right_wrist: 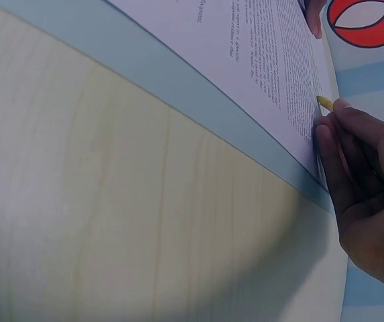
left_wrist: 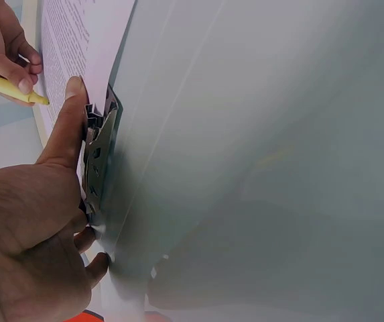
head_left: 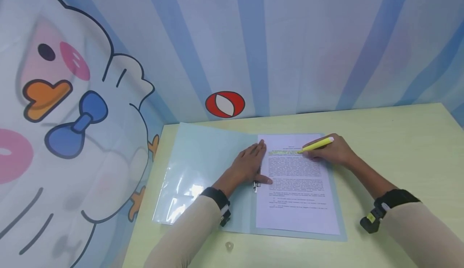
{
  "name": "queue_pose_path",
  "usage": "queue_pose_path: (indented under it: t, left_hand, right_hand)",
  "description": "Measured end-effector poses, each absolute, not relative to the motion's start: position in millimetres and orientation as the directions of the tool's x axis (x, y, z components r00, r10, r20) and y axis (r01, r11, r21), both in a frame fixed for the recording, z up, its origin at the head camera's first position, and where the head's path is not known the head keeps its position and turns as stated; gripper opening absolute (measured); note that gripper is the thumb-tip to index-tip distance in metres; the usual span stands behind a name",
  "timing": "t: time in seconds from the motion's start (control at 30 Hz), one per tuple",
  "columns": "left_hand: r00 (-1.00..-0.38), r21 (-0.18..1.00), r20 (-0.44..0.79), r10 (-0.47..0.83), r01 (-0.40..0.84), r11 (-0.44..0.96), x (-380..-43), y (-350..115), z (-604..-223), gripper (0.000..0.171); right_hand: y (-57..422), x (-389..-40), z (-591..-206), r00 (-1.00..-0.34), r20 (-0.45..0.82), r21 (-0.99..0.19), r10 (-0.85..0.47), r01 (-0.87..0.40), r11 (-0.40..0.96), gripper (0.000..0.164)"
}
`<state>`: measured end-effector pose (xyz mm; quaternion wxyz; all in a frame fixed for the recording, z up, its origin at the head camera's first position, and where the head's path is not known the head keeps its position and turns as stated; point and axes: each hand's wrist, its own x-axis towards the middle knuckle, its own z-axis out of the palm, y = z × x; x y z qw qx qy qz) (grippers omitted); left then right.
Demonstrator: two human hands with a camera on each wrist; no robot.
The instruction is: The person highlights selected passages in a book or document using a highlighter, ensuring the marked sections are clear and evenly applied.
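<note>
A printed sheet lies in an opened light blue folder, over its right side. My right hand pinches a yellow highlighter, its tip at the upper lines of text, where a yellow-green streak shows. In the right wrist view only the tip end of the highlighter shows beyond the fingers. My left hand rests with fingers extended along the sheet's left edge, thumb on the paper. Beside that thumb, in the left wrist view, the metal clip stands at the folder's spine.
The folder lies on a pale wood-grain table. A small round translucent object sits near the table's front. Behind the table hangs a striped blue backdrop with cartoon figures. Both wrists wear black camera straps.
</note>
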<state>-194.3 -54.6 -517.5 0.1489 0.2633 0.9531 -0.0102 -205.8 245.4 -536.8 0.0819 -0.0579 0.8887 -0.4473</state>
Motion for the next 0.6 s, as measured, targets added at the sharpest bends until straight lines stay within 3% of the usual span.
queue_pose_path:
  t: [0.6]
  left_hand:
    - [-0.812,0.076,-0.291,0.505,0.507,0.859,-193.1,-54.2,-513.0,0.123]
  right_hand:
    - [252.5,-203.4,-535.4,-0.979,-0.108,-0.788,-0.17,-0.021,0.616,0.033]
